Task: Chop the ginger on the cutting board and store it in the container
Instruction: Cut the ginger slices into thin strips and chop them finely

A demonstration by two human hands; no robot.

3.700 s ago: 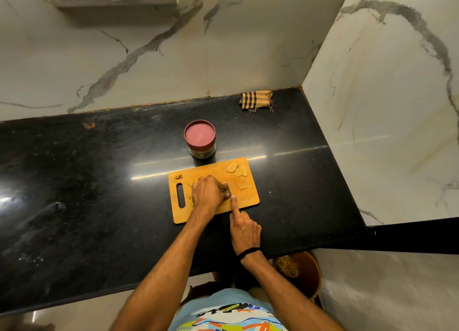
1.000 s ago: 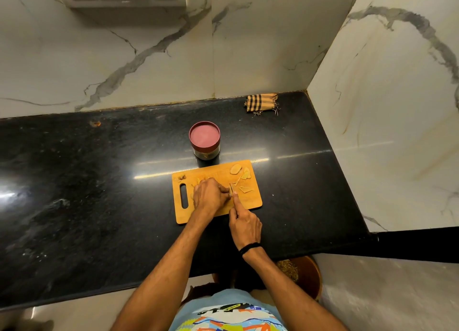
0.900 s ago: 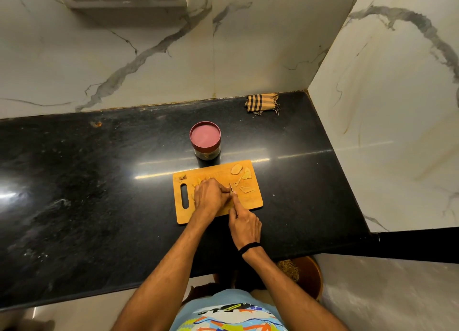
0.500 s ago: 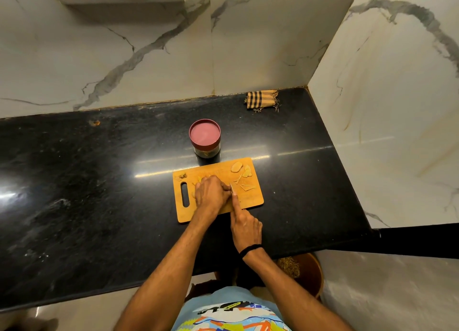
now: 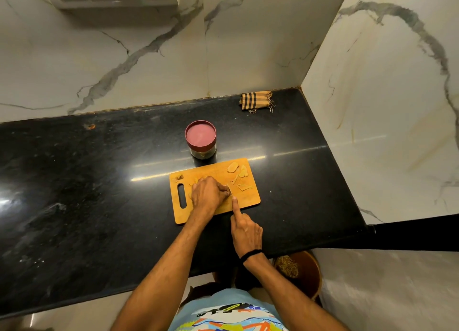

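Black stone counter (image 5: 74, 181), head view. A wooden cutting board (image 5: 248, 198) lies near the front edge, handle slot to the L.

Left hand (image 5: 207, 194): palm down on the board's middle, knuckles up, fingers curled w/ tips bunched against the flat of the knife (image 5: 230, 191). What they pin is hidden under the hand, so the grip can't be told.

Right hand (image 5: 246, 229): over the board's near edge, wrapped round the knife handle, which is hidden in the fist. The index finger is stretched straight fwd along the blade's back. Only a short bit of blade shows, btw. the two hands.

Both forearms reach in from below and converge on the board. A black band (image 5: 250, 253) circles the R. wrist.

Ginger slices (image 5: 238, 175) lie loose at the board's far R. corner, and small scraps (image 5: 178, 177) at its far L. corner. The container (image 5: 200, 139), red lid on, stands just behind the board's far edge.

A checked cloth (image 5: 257, 101) sits at the back, near the wall corner. A brown tub (image 5: 308, 276) stands on the floor below the counter, R. side.
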